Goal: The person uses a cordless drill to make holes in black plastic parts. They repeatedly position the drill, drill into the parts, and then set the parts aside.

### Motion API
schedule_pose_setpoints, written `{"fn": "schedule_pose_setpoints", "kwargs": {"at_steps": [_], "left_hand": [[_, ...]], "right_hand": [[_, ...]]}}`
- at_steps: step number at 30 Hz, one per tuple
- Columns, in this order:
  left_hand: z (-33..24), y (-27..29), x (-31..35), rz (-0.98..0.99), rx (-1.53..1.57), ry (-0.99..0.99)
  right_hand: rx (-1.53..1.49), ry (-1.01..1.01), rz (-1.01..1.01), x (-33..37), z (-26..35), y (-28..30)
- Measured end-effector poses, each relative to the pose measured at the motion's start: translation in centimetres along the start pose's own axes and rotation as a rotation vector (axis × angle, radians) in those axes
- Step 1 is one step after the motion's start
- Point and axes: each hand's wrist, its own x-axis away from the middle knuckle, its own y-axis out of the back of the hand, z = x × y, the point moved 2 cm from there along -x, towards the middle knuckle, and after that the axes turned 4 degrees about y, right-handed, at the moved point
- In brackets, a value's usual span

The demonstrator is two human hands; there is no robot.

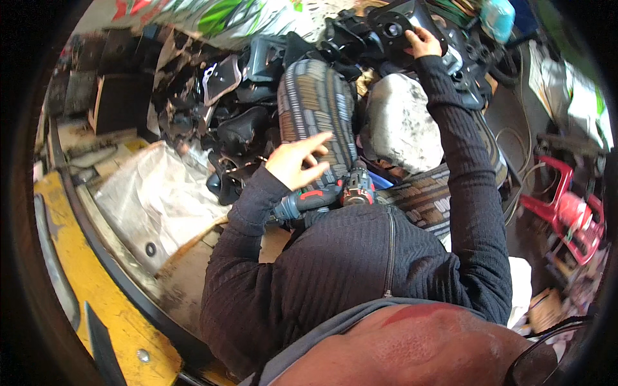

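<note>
My right hand reaches out to the far right, its thumb and fingers closed on a black plastic part with a round opening. My left hand hangs over my lap with its fingers apart and holds nothing. Below it a cordless drill with a blue-grey and red body lies against my belly. Between my patterned legs stands a whitish, stained, rounded block. Many similar black moulded parts are heaped in front of me, some overlapping.
A pale sheet lies at the left beside a yellow metal frame. To the right are a red plastic stool and a thin cable. A turquoise wrapped bundle sits at the far right.
</note>
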Motion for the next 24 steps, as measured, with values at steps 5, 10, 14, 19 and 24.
{"fn": "schedule_pose_setpoints", "kwargs": {"at_steps": [5, 10, 14, 19, 24], "left_hand": [[7.7, 2.3, 2.5, -0.602, 0.378, 0.017], [20.7, 0.5, 8.2, -0.594, 0.053, 0.519], [28.8, -6.4, 9.8, 0.150, -0.196, 0.836], [34.1, -18.5, 9.0, 0.111, 0.034, 1.029], [37.3, -24.0, 8.0, -0.550, 0.173, 1.139]], "right_hand": [[0.360, 0.049, 0.104, -8.9, -6.3, -4.3], [-0.041, -0.447, 0.180, -10.0, -11.3, -4.8], [-0.399, -0.703, 0.151, -8.9, -13.3, -4.8], [-0.286, -0.666, 0.270, -9.2, -17.1, -2.3], [-0.266, -0.579, 0.513, -6.8, -16.9, 2.2]]}}
